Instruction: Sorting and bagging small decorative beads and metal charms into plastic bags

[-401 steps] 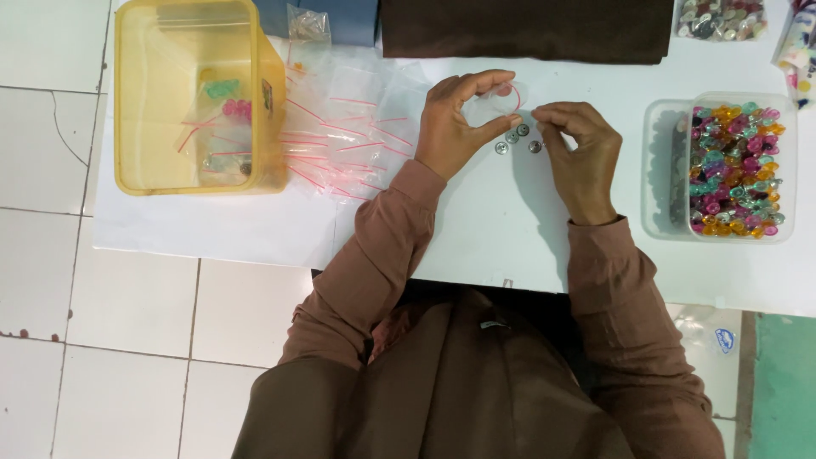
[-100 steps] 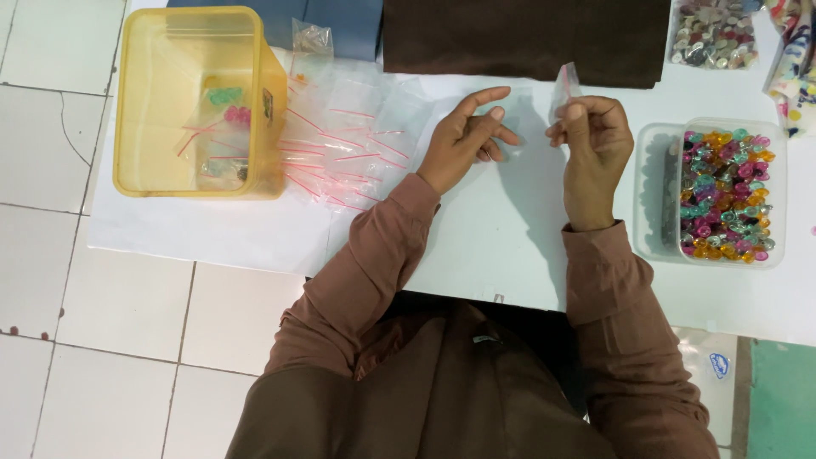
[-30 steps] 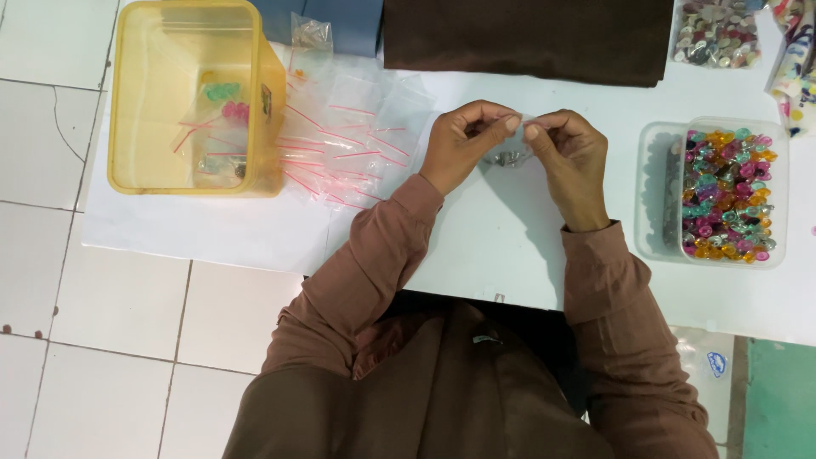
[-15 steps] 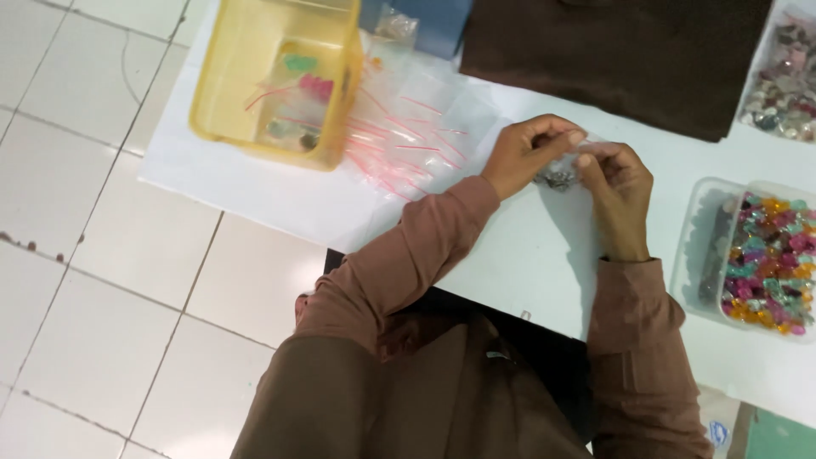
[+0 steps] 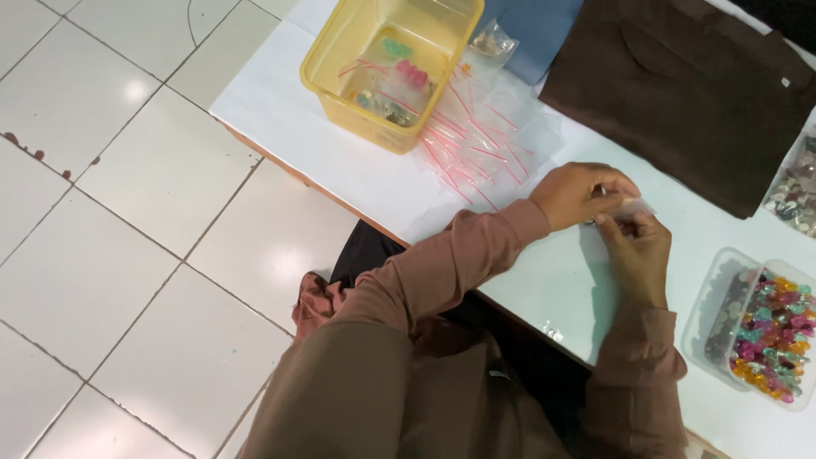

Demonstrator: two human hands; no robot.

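Both hands, left hand [image 5: 576, 194] and right hand [image 5: 634, 246], pinched one small clear bag [image 5: 627, 206] over bare white table [image 5: 544, 280]; loose bags [image 5: 476, 144] lay left, bead tray [image 5: 765, 327] right.

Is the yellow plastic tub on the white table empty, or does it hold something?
Not empty. The yellow plastic tub, open-topped, shows several small clear bags with red strips and small coloured pieces lying on its bottom.

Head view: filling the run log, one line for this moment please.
left hand + right hand: pinching small clear plastic bag | over white table | yellow plastic bin far left
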